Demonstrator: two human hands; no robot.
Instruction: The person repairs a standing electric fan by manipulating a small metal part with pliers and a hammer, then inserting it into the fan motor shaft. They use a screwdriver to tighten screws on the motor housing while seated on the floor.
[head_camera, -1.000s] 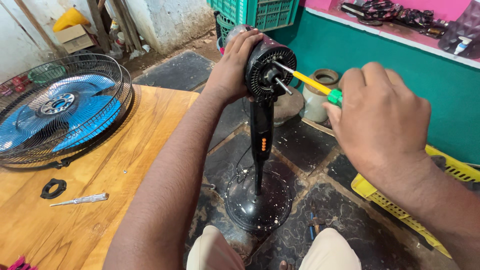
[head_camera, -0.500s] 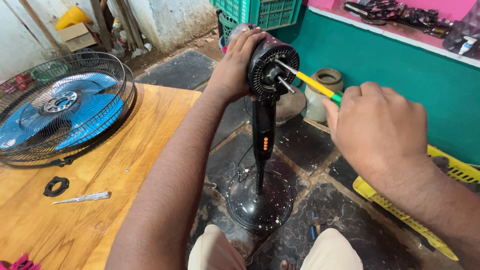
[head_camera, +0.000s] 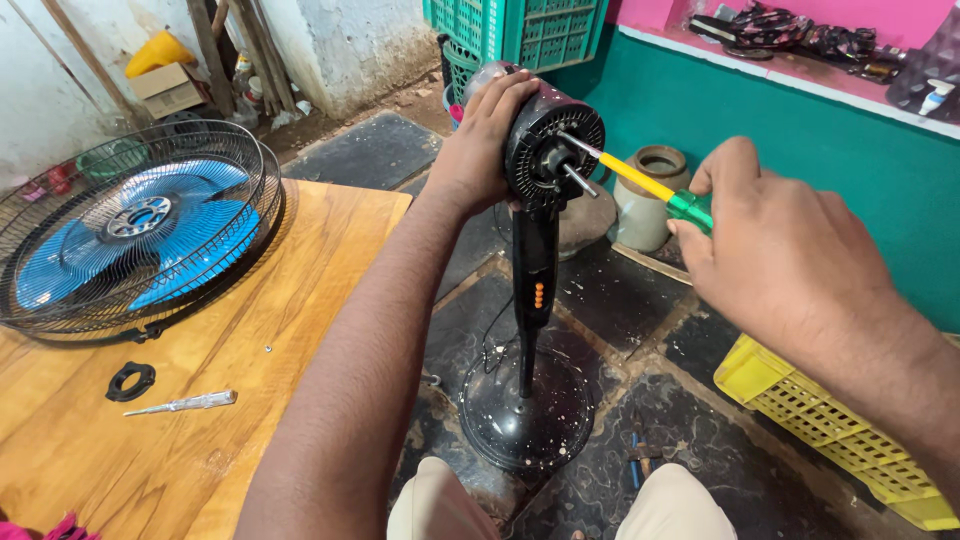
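A black pedestal fan stand (head_camera: 532, 300) rises from a round base on the dark floor. My left hand (head_camera: 480, 140) grips the back of its motor head (head_camera: 553, 150), which has no blade or cage on it. My right hand (head_camera: 775, 250) holds a screwdriver (head_camera: 640, 180) with a yellow shaft sleeve and green handle. Its tip rests against the front face of the motor head, beside the bare metal spindle.
On the wooden table (head_camera: 250, 400) lie the fan cage with blue blades (head_camera: 135, 235), a black ring nut (head_camera: 130, 381) and a small tester screwdriver (head_camera: 180, 404). A yellow crate (head_camera: 830, 420) sits at the right, a clay pot (head_camera: 645, 200) by the green wall, a green crate (head_camera: 520, 25) behind.
The view has shifted slightly. My right hand has turned a little on the screwdriver handle, while the tip stays at the motor face. My left hand keeps its hold.
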